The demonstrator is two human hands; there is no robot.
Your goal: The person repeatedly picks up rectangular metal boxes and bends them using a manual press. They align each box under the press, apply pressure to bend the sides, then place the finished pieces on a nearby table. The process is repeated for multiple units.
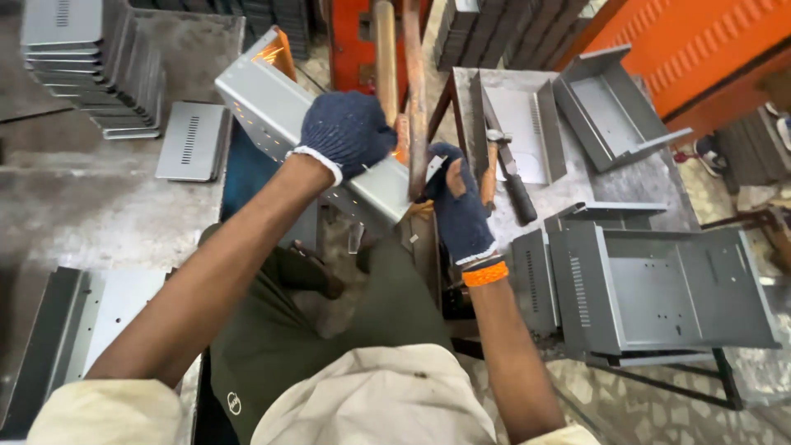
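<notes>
From the head view, the gloved left hand [346, 132] clamps over a grey bent sheet-metal panel [272, 107] held centre-left against the copper welding arms [414, 99]; the gloved right hand [457, 206] grips its near end; the panel looks stiff, light and sharp-edged, best held by its folded flanges; a hammer [492, 165] lies on the workbench [651, 185] to the right.

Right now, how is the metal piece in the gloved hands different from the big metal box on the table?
The held metal piece is long, narrow and tilted in the air; the metal box is wide and rests on the table. The left hand grips the piece; no hand touches the box. Both are grey folded sheet metal.
</notes>
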